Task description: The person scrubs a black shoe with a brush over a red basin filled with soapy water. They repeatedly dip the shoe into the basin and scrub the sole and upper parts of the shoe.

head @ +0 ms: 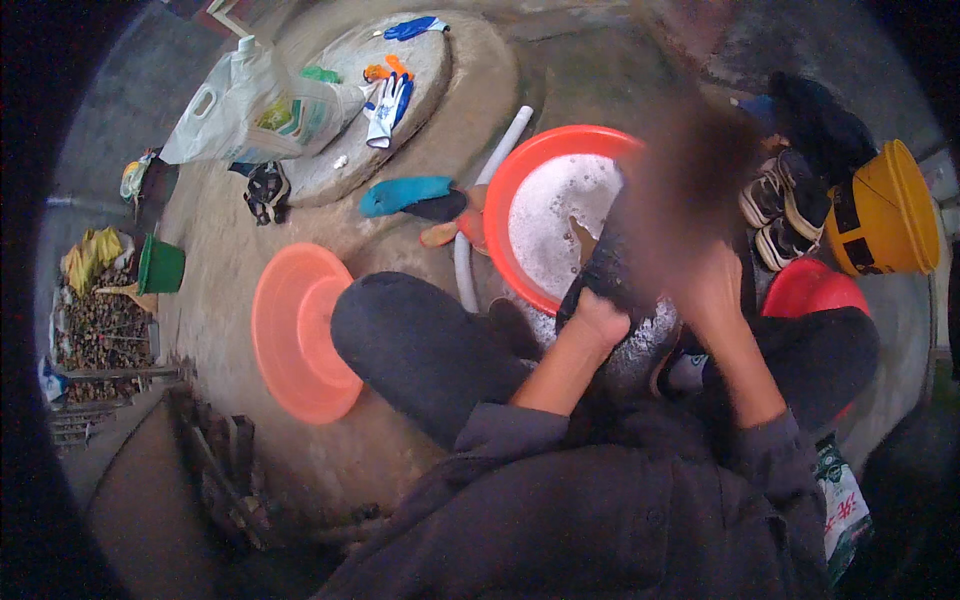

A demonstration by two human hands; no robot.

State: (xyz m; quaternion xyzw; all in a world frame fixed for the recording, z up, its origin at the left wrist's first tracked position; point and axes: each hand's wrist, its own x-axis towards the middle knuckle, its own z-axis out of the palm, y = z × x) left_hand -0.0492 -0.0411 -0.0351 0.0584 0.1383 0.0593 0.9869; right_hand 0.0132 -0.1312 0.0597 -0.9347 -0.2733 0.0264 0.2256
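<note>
A red plastic basin [517, 274] in front of me holds cloudy water topped with white suds [551, 202]. Over its near right rim is a dark wet item [611, 259], perhaps a shoe or a cloth. My left hand [606, 321] is at the near end of this item and grips it, the fingers hidden by it. Close beside it on the right, my right hand [709, 289] is bent toward the same item. A large brown blur covers its fingers and part of the item, so its grip cannot be made out. More suds lie on the floor below my hands.
An orange-pink basin [300, 334] stands left of my knee. Black shoes [784, 195], a yellow bucket [889, 214] and a red container [814, 289] are on the right. A white pipe [506, 146], blue slipper [409, 196], plastic jug [251, 112] and gloves [386, 112] lie beyond.
</note>
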